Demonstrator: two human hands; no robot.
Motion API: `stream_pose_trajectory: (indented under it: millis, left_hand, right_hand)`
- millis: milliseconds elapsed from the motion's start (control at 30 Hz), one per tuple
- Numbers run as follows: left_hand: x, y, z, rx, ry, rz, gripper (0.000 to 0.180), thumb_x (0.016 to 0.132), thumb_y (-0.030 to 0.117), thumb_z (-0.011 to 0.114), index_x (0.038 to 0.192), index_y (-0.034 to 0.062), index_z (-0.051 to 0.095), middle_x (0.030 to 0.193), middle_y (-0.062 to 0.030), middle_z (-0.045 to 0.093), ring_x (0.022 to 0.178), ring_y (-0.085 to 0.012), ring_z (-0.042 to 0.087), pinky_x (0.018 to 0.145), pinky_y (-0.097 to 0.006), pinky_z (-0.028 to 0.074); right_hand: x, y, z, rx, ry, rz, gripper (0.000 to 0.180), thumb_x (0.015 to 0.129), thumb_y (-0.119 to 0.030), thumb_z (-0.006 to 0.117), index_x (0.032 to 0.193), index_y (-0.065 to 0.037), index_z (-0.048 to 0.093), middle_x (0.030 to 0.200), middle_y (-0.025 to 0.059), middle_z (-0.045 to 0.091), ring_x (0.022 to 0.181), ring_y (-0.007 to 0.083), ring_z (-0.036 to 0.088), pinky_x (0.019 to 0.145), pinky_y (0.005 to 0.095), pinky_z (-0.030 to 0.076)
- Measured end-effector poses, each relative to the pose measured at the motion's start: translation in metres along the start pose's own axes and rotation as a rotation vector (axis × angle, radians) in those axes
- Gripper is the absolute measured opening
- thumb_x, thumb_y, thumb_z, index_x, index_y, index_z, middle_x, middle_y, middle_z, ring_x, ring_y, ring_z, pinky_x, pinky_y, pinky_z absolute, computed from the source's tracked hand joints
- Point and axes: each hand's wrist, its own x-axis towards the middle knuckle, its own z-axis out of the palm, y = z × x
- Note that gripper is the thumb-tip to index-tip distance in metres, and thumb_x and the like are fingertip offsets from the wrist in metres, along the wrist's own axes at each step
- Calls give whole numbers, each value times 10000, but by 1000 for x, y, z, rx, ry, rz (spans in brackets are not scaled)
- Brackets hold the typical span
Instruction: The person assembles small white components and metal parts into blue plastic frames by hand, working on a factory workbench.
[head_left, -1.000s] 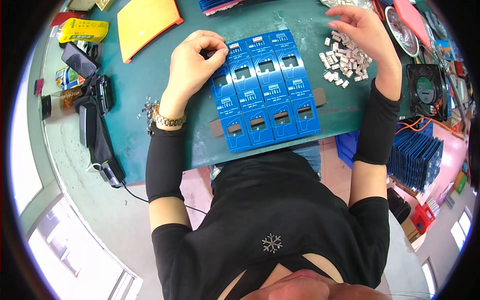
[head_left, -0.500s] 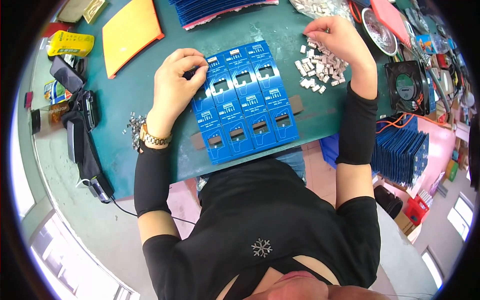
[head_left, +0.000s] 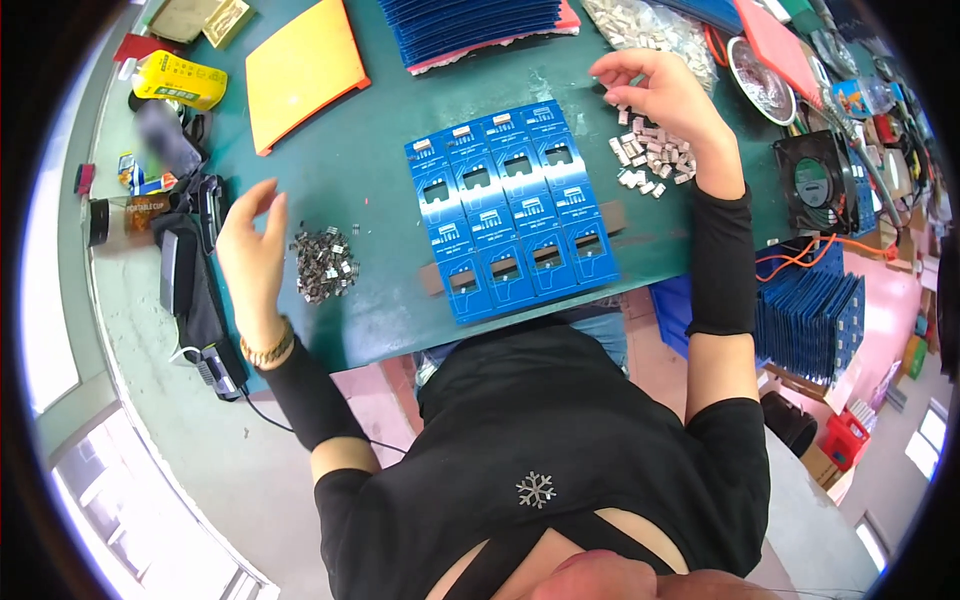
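Observation:
A panel of blue circuit boards (head_left: 478, 222) lies near the table's front edge, with rectangular cutouts across it. Small white connectors (head_left: 461, 133) sit along its far edge at the left. To the left of the panel, my left hand (head_left: 255, 250) hovers with thumb and fingers apart, holding nothing I can see. Beside it is a heap of small dark metal parts (head_left: 325, 265). At the far right my right hand (head_left: 668, 95) is over a pile of loose white connectors (head_left: 650, 155), its fingers extended and the thumb apart from them.
A stack of blue boards (head_left: 470, 28) stands at the back, near an orange-yellow sheet (head_left: 305, 75). A clear bag of white connectors (head_left: 640, 28) and a round bowl (head_left: 760, 80) lie back right. A black fan (head_left: 815, 182) stands at the right edge, more boards (head_left: 810, 320) below.
My left hand has left the panel's far left corner and moved left, beyond the dark parts, its fingers spreading. My right hand remains by the connector pile, its fingers now opened. The view has shifted slightly.

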Motion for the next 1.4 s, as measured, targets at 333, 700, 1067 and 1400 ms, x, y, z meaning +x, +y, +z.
stream_pose_trajectory:
  millis: [333,700,1067,1400]
  left_hand:
    - [-36,0,2,103,-237,-149,354,793,155,753,1087,24,607,905,-126,563,739,-241,542,686,-354,461]
    - [0,8,13,32,-167,99,122,812,78,698,919,19,701,779,-118,633,648,-215,587,627,-312,472]
    - [28,35,25,-153,-250,22,91,867,73,636,914,2,666,723,-119,664,624,-156,647,597,-286,501]
    - [50,77,73,-569,-439,42,78,929,53,582,979,5,617,858,-41,678,691,-85,614,637,-226,502]
  right_hand:
    - [1,3,-4,-238,-26,178,240,781,-46,741,1010,2,689,655,-26,589,589,42,533,533,206,414]
    - [-5,-4,-12,-198,-52,124,316,748,61,677,1051,-29,686,742,22,632,664,94,584,609,252,485]
    - [-1,-30,19,-490,82,195,231,756,-221,764,789,-12,671,665,106,651,621,217,634,603,339,480]
    - [2,-24,33,-604,90,-196,180,712,-133,746,870,-64,694,787,117,667,805,305,635,721,385,504]
